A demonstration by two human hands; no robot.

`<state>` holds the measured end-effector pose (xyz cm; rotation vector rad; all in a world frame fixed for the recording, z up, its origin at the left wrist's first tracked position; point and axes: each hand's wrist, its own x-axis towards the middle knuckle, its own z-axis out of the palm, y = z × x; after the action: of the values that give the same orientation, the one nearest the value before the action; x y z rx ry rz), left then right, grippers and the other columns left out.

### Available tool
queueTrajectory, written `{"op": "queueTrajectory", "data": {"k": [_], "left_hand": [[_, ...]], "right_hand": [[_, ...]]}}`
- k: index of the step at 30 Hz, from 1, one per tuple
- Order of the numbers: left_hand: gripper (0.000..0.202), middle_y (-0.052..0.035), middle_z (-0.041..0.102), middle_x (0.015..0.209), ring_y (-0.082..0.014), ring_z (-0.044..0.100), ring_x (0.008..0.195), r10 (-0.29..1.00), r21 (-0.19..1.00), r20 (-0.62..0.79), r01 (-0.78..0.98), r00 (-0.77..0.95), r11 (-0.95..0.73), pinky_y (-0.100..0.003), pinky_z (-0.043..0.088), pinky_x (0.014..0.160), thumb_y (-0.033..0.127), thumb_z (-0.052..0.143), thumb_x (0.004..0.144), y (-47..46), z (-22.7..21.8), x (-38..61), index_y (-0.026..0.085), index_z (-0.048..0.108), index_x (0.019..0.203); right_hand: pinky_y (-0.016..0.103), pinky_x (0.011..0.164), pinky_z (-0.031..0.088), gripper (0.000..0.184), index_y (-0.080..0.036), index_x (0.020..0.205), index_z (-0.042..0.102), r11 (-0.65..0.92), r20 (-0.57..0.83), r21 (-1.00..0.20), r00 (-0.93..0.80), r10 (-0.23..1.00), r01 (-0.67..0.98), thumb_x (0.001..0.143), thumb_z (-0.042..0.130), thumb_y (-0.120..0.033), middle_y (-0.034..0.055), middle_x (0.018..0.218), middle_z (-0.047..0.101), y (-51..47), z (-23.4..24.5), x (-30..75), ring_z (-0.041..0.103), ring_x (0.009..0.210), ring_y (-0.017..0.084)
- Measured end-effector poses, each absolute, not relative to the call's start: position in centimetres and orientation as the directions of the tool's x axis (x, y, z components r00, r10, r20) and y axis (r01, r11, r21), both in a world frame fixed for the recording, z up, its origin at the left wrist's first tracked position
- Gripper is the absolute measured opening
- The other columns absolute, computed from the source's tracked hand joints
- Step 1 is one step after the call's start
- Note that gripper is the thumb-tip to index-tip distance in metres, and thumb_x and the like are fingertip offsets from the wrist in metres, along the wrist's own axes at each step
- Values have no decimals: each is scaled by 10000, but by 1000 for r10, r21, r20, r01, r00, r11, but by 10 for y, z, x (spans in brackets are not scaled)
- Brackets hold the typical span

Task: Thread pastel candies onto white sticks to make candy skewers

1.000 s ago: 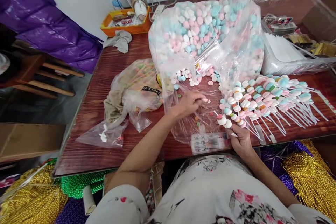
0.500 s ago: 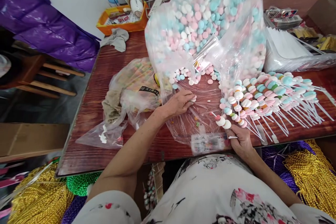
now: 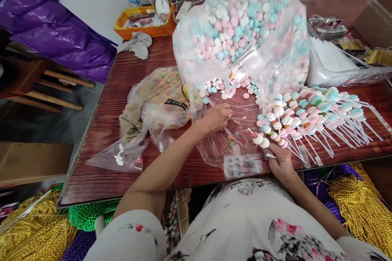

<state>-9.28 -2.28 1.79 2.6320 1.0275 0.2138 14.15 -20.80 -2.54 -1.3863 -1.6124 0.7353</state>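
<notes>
My right hand (image 3: 280, 161) is closed around a candy stick (image 3: 261, 140), a thin white stick threaded with white round candies and a red piece near its tip. It points up and left, close to the table's front edge. My left hand (image 3: 218, 117) is over the clear plastic sheet in the middle, fingers curled downward; whatever they pinch is hidden. Just beyond it, loose pink, white and blue candies (image 3: 224, 96) spill from a big clear bag (image 3: 239, 28). To the right of my right hand lies a pile of finished-looking candy sticks (image 3: 315, 110).
A tied clear bag of pale pieces (image 3: 162, 94) lies left of my left forearm. A clear plastic tub (image 3: 346, 75) with white sticks and packets stands at the back right. An orange tray (image 3: 147, 28) and a grey cloth (image 3: 137, 45) are at the back left. Bead strands (image 3: 358, 195) hang below the table.
My left hand has shifted slightly right, and its fingers have curled down, hiding the white candy seen between them before. My right hand keeps the candy stick in almost the same place.
</notes>
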Motion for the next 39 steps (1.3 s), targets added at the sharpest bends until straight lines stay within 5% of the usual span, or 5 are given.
{"op": "queueTrajectory", "data": {"k": [6, 21, 28, 34, 39], "left_hand": [[158, -51, 706, 856, -162, 653, 772, 874, 826, 290, 358, 391, -435, -292, 524, 706, 302, 634, 874, -65, 11, -111, 190, 737, 916], [219, -103, 718, 993, -204, 641, 976, 739, 492, 497, 553, 455, -672, -392, 526, 928, 134, 504, 907, -135, -22, -97, 178, 682, 1027], [154, -65, 733, 929, -207, 659, 962, 850, 608, 439, 602, 289, -518, -487, 469, 1051, 232, 573, 901, -145, -21, -88, 186, 706, 963], [314, -57, 717, 961, -154, 680, 786, 977, 966, 191, 194, -94, -170, -290, 584, 722, 299, 734, 792, -161, -17, -78, 179, 706, 1082], [243, -51, 683, 996, -140, 664, 870, 973, 981, 191, 67, -126, -184, -248, 573, 758, 255, 768, 752, -171, -1, -71, 191, 746, 986]], "right_hand": [[246, 519, 317, 288, -195, 657, 479, 234, 251, -855, -24, 968, 462, 944, 499, -211, -49, 565, 427, -209, -24, 143, 388, 510, 91], [295, 610, 458, 203, -189, 1037, 650, 318, 280, -731, -159, 947, 604, 910, 497, -153, 39, 754, 664, -220, -29, 140, 605, 642, 179], [299, 625, 460, 272, -175, 1066, 631, 343, 271, -713, -211, 939, 611, 865, 468, -92, 54, 790, 686, -225, -28, 139, 611, 650, 180], [293, 588, 411, 210, -176, 974, 624, 347, 226, -670, -265, 938, 656, 888, 446, -108, 48, 736, 677, -228, -20, 135, 604, 626, 182], [293, 589, 375, 196, -192, 879, 599, 345, 214, -645, -272, 938, 682, 892, 426, -102, 33, 696, 653, -230, -11, 130, 594, 632, 180]]}}
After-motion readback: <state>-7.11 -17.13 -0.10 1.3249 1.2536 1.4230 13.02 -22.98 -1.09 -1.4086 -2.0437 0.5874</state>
